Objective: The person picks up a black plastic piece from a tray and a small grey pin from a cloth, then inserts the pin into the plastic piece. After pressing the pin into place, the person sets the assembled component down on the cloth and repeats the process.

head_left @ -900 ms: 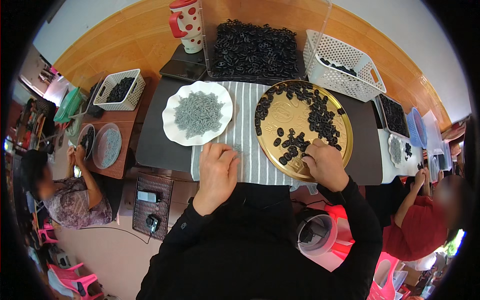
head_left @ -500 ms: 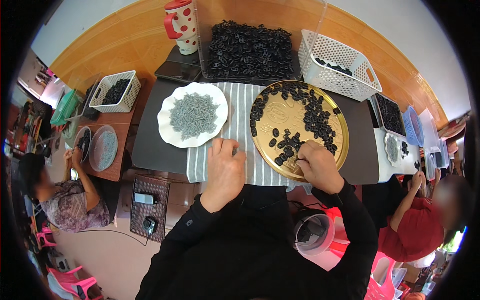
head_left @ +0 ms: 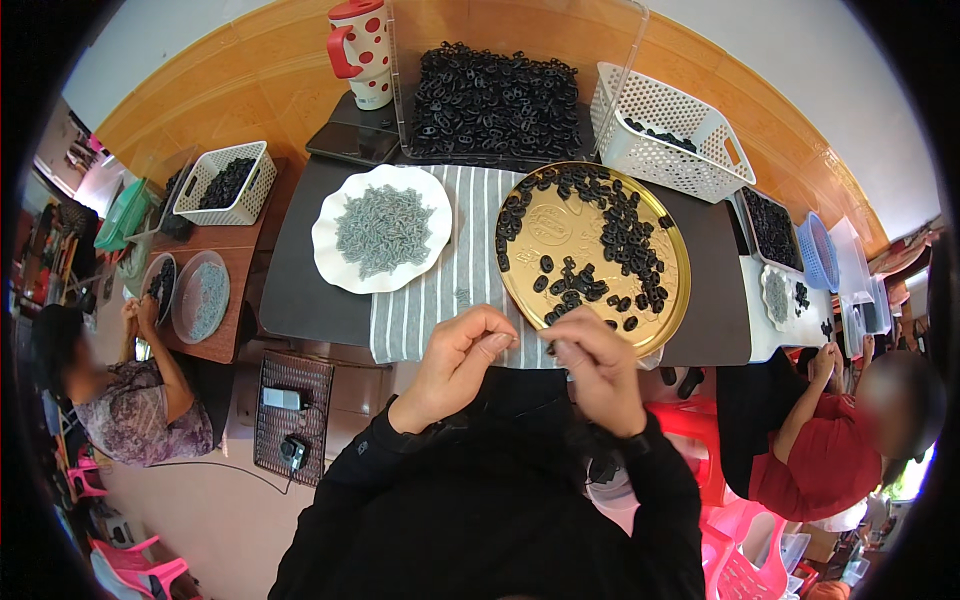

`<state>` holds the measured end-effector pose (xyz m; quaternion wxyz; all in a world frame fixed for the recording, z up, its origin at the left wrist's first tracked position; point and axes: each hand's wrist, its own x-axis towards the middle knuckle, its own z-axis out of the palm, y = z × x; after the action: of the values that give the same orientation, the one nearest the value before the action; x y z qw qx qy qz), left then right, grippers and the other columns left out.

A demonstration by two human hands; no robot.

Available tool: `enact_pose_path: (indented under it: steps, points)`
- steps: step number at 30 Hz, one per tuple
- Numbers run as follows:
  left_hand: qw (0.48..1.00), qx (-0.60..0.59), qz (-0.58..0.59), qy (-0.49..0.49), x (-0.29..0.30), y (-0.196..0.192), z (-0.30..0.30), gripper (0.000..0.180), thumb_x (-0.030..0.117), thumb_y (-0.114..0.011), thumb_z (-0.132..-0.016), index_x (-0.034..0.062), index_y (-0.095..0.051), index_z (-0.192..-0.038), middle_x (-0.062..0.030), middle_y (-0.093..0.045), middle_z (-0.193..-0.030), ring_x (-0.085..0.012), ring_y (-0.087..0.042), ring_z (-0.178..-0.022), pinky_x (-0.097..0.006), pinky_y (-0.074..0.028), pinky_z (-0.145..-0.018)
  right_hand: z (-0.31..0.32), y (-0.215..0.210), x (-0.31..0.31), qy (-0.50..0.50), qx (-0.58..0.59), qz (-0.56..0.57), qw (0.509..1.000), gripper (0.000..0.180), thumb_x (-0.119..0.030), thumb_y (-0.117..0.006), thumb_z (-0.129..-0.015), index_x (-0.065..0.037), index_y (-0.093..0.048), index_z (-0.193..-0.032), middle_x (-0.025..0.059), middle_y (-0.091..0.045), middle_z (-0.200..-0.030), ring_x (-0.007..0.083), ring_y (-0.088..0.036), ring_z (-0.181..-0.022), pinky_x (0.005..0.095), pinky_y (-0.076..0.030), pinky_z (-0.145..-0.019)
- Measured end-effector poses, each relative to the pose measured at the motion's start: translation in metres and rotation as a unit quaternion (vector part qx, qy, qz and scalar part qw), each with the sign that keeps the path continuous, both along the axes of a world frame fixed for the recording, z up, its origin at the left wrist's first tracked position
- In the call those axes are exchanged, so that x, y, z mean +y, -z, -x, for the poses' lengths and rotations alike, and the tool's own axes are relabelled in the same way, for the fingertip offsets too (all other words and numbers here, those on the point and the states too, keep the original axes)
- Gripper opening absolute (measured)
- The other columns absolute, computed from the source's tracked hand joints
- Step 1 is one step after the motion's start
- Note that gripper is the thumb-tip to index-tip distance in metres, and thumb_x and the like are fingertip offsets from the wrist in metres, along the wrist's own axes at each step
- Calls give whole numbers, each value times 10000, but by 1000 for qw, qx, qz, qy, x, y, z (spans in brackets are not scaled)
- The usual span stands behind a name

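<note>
Two hands had come close together at the near edge of the tray (head_left: 575, 250). The right hand (head_left: 605, 375), a moment earlier down among the black pieces (head_left: 632, 235) in the tray, had drawn back to that edge, its fingers clamped on one dark piece (head_left: 550, 349). The left hand (head_left: 458, 355), earlier curled over the cloth (head_left: 483, 215) left of the tray, now faced the right, its thumb and forefinger together at the tips; whether they held anything could not be told. That seemed to mark a change from picking up to working between the hands, whose fingertips were near but apart.

The tray held loose pieces along its left, far and right sides, with another cluster at its near side and bare gold in the middle. Left of it, a white plate (head_left: 328, 255) carried a heap of grey screws (head_left: 382, 232); a few more lay on the cloth between. Beyond the tray, a clear box (head_left: 629, 65) held a deep pile of black pieces, and beyond its right side a white basket (head_left: 665, 172) held fewer.
</note>
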<state>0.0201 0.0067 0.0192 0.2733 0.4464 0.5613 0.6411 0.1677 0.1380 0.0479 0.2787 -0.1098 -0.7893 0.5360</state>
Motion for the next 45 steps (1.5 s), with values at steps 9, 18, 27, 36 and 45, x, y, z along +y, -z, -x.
enact_pose_path:
  steps: [9, 18, 27, 36, 45]
  points:
    - [998, 46, 8, 38, -7, 4, -2, 56, 16, -527, -931, -18, -563, -906, -45, -561, -824, -118, -520, -755, -241, -433, -707, 15, 22, -35, 58, 86, 139, 985, 182, 109, -582, -854, 49, -589, -1026, 49, -573, -870, 78, -571, -752, 199, -476, -673]
    - [999, 27, 21, 32, -8, 4, -3, 60, 19, -540, -923, -19, -568, -888, -54, -567, -805, -125, -531, -742, -247, -437, -695, 14, 22, -37, 68, 77, 110, 989, 181, 112, -593, -844, 46, -584, -1013, 57, -590, -850, 90, -599, -728, 206, -483, -644]
    - [999, 22, 26, 38, -8, 6, -4, 69, 27, -541, -926, -20, -573, -888, -52, -578, -803, -124, -543, -742, -252, -444, -696, 13, 24, -35, 68, 77, 120, 987, 188, 117, -599, -831, 46, -587, -1004, 65, -601, -844, 94, -599, -723, 210, -485, -649]
    - [998, 30, 41, 42, -8, 6, -4, 76, 35, -548, -926, -20, -567, -878, -58, -574, -791, -130, -541, -728, -251, -437, -675, 11, 27, -32, 71, 64, 99, 990, 198, 111, -620, -816, 38, -591, -998, 72, -610, -825, 103, -614, -715, 222, -497, -636]
    - [994, 105, 20, 21, -7, 6, -8, 42, -2, -568, -885, -26, -556, -852, -94, -553, -767, -191, -537, -684, -283, -429, -632, 12, 28, -33, 82, 61, 17, 995, 201, 139, -627, -764, 20, -586, -921, 89, -598, -740, 136, -610, -623, 233, -466, -559]
